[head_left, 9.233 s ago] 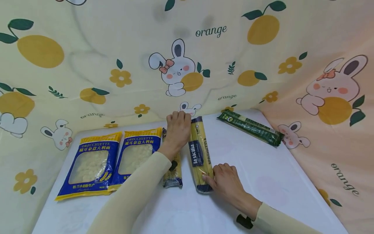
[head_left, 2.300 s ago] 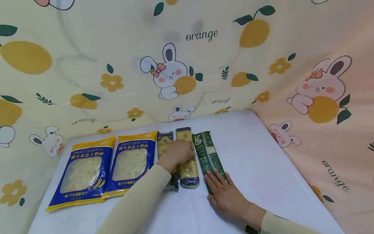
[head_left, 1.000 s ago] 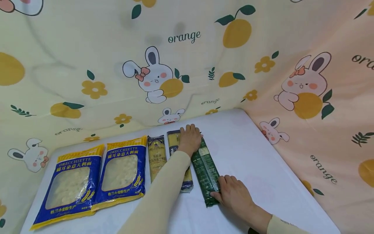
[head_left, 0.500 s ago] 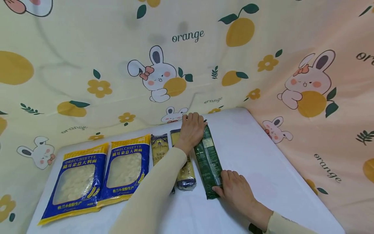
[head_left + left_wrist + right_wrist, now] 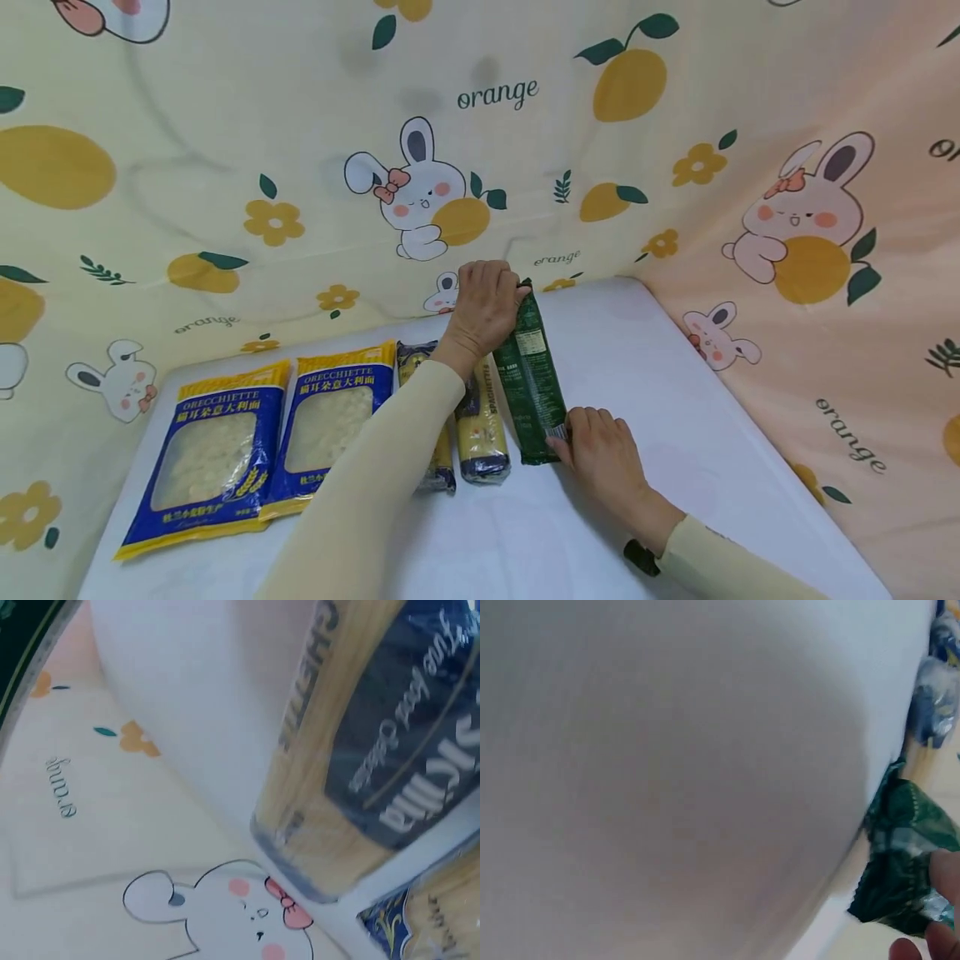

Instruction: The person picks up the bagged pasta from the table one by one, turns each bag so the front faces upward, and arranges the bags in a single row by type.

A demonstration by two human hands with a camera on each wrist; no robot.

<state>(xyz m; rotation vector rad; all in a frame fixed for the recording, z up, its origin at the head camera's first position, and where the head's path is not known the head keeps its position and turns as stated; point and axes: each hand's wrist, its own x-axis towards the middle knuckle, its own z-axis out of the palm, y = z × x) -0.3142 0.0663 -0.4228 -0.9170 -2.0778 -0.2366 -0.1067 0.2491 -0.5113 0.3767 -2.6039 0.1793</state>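
A long green packet [image 5: 534, 383] slants across the right end of a row of pasta packs; its contents are hidden. My left hand [image 5: 483, 308] grips its far end, fingers curled over the top. At the near end my right hand [image 5: 607, 458] pinches the packet's right edge; the right wrist view catches its thumb [image 5: 945, 876] against the crinkled green end [image 5: 900, 862]. Whether the packet lies flat on the table cannot be told. Just left of it lies a yellow spaghetti pack [image 5: 482, 429], partly under my left forearm, its printed label [image 5: 405, 742] clear in the left wrist view.
Another slim pasta pack [image 5: 441, 467] lies left of the spaghetti, mostly behind my left sleeve. Two blue-and-yellow orecchiette bags [image 5: 168, 492] [image 5: 345, 367] lie farther left. A printed curtain [image 5: 300, 108] rises behind and right of the white table [image 5: 637, 350].
The green packet first lay apart at the far right, then came beside the spaghetti pack. Over the last second both hands have shifted it away from me, towards the curtain.
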